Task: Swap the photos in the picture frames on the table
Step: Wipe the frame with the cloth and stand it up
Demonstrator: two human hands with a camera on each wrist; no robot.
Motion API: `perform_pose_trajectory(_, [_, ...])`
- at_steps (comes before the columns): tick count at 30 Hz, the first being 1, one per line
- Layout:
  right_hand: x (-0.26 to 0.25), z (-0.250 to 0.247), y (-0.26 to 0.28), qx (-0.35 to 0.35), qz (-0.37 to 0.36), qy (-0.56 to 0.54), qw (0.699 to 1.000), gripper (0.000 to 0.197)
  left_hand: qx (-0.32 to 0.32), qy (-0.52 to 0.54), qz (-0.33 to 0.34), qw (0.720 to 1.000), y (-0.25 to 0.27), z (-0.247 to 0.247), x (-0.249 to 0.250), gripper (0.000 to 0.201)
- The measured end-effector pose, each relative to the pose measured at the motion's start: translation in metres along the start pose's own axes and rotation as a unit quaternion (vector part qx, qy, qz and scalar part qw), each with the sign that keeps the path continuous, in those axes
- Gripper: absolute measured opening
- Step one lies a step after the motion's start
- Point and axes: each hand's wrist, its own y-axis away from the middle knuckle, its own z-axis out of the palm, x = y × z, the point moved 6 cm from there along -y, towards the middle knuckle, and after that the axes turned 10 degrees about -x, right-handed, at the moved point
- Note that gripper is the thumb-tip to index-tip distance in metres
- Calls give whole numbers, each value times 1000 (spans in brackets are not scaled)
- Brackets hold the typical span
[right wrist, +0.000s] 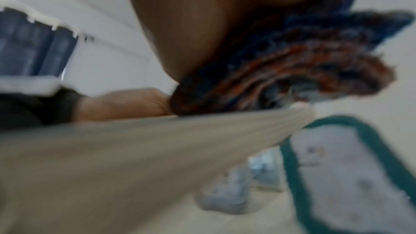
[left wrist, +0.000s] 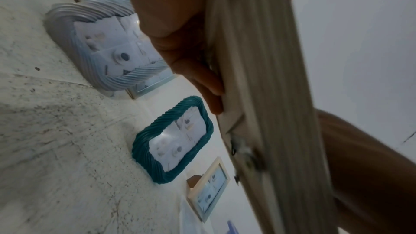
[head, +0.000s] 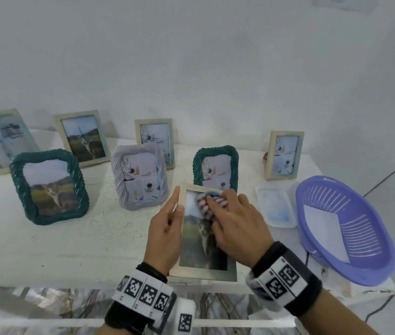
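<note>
A light wooden frame point(head: 205, 273) with a landscape photo is held tilted above the table's front edge. My left hand point(head: 167, 228) grips its left side, thumb on the front and fingers point(left wrist: 202, 77) curled behind the frame point(left wrist: 258, 60). My right hand point(head: 235, 223) holds a bunched red, white and blue striped cloth point(head: 203, 204) against the upper part of the glass. In the blurred right wrist view the cloth point(right wrist: 292, 63) sits under my right hand point(right wrist: 191, 24) on the frame point(right wrist: 135, 149).
Standing on the white table are two green rope-edged frames point(head: 49, 187) point(head: 215, 165), a lilac one point(head: 141, 175) and several wooden frames along the wall. At right lie a clear plastic tray point(head: 276, 206) and a purple slotted basket point(head: 373, 250) with paper inside.
</note>
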Motion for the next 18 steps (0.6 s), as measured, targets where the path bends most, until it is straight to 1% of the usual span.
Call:
perform_pose_trajectory(2, [-20,5,4,3,-26,-12,1000,55,0,11,1,1000,0,-1,2,40])
perform_pose_trajectory(4, [-37,10,17,-15,-79,-28,996,53,1,39,-11,999,0,-3,2,39])
perform_pose_trajectory(6, [-40,11,28,-36,-123,-43,991,48,16,59,-18,998,2,-9,0,38])
perform_pose_trajectory(7, [-35,11,29,-42,-131,-45,989,47,23,61,-20,998,4,-11,-2,38])
perform_pose_trajectory(8, [-27,11,26,-41,-125,-40,991,46,26,58,-22,998,5,-12,-3,38])
perform_pose_trajectory(9, [-19,9,21,-30,-103,-31,994,46,23,52,-22,998,5,-11,-4,39])
perform_pose_trajectory(11, [-6,3,7,-11,-34,-9,999,49,16,38,-19,999,6,-5,0,41])
perform_pose_trajectory(12, [-5,1,2,-6,-9,-5,1000,50,14,37,-17,999,5,-3,2,41])
perform_pose_trajectory(13, [-8,-1,0,1,-5,-5,1000,50,10,37,-12,999,4,-1,6,40])
perform_pose_trajectory(15, [-23,1,7,8,-48,-14,999,49,4,34,-7,999,-2,-2,10,40])
perform_pose_trajectory(18, [-38,9,31,-53,-156,-43,985,49,10,32,-9,999,-13,-15,7,40])
